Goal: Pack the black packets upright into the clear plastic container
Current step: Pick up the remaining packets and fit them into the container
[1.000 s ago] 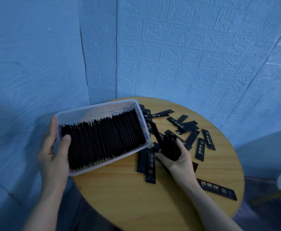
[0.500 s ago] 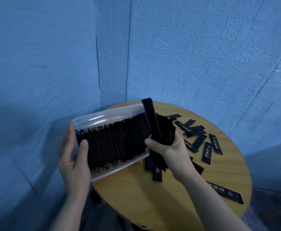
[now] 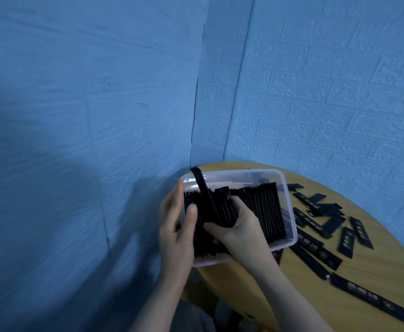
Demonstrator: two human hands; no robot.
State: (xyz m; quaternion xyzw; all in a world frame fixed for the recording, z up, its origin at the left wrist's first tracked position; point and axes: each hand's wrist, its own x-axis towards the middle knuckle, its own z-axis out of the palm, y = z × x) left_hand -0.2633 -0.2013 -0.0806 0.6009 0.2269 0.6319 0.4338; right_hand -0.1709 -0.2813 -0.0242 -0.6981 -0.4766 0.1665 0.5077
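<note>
The clear plastic container (image 3: 289,200) sits at the left edge of the round wooden table, nearly full of black packets (image 3: 265,209) standing upright in a row. My right hand (image 3: 239,226) grips a bundle of black packets (image 3: 220,209) over the container's left part; one packet of the bundle sticks up higher than the rest. My left hand (image 3: 174,231) holds the container's left end, fingers outside the wall and thumb inside against the packed row.
Several loose black packets (image 3: 325,216) lie flat on the wooden table (image 3: 375,267) right of the container, one long one (image 3: 373,300) near the front right edge. Blue brick-textured walls close in behind and to the left.
My right hand has carried the bundle of packets from the container's right end leftward, over its left part. The view has swung left. My left hand stays on the container's left end.
</note>
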